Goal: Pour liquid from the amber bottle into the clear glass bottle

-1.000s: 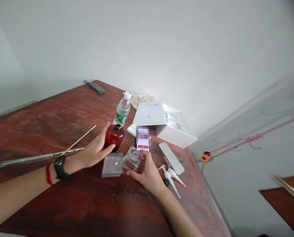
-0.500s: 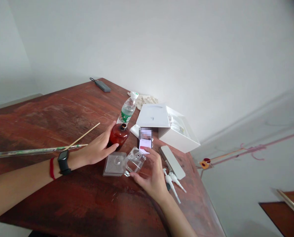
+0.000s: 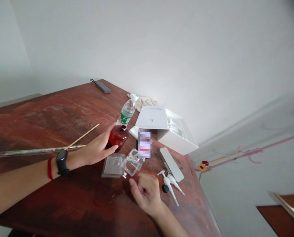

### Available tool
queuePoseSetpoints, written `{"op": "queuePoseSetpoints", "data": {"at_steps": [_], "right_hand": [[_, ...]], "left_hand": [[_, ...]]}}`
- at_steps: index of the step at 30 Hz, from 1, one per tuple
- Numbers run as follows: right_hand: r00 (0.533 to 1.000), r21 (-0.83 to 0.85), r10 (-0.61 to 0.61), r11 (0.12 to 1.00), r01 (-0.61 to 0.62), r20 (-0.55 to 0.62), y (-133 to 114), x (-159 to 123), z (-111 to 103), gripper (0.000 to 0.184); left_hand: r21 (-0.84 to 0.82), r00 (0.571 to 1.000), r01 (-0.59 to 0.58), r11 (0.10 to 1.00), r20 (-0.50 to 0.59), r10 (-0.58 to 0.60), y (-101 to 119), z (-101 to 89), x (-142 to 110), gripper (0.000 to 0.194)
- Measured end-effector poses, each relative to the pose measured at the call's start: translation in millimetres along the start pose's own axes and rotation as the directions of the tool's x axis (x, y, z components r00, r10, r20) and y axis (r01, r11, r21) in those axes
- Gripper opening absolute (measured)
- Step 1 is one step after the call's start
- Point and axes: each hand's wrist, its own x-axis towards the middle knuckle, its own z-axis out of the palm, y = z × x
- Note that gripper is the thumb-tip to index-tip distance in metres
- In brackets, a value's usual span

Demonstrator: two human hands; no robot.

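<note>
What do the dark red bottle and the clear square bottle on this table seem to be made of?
The dark red bottle looks like glossy tinted glass: its smooth surface shows sharp highlights and light glows through its body. The clear square bottle also looks like glass, transparent with thick-looking walls and crisp edges, though clear plastic is hard to rule out from here.

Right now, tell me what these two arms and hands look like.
No sleeves or gloves show. The left hand has a black smartwatch and a red cord bracelet at its wrist. The right hand shows nothing worn.
</note>
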Motion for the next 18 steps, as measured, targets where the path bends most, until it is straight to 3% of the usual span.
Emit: {"op": "queuePoseSetpoints", "data": {"at_steps": [4,8,12,15,18], "right_hand": [[0.999,0.034,-0.017,0.999,0.019,-0.046,-2.2,0.0,-0.8,0.054],[0.987,0.060,-0.079,0.994,0.088,-0.141,2.3,-0.1,-0.6,0.053],[0.969,0.084,-0.120,0.986,0.141,-0.215,6.0,1.1,-0.1,0.050],[0.956,0.094,-0.136,0.982,0.165,-0.258,4.1,1.7,-0.8,0.049],[0.945,0.092,-0.143,0.980,0.177,-0.293,2.1,3.1,-2.1,0.047]], "left_hand": [[0.066,1.000,-0.025,0.997,0.005,0.024,3.2,-4.9,2.0,0.088],[0.340,0.997,-0.063,0.938,0.054,0.047,9.5,-24.2,8.7,0.084],[0.550,0.991,0.039,0.834,0.086,-0.103,17.4,-48.8,15.3,0.051],[0.580,0.971,0.080,0.811,0.139,-0.196,23.2,-57.9,15.2,0.045],[0.510,0.957,-0.048,0.859,0.269,-0.106,32.0,-59.5,11.1,0.042]]}}
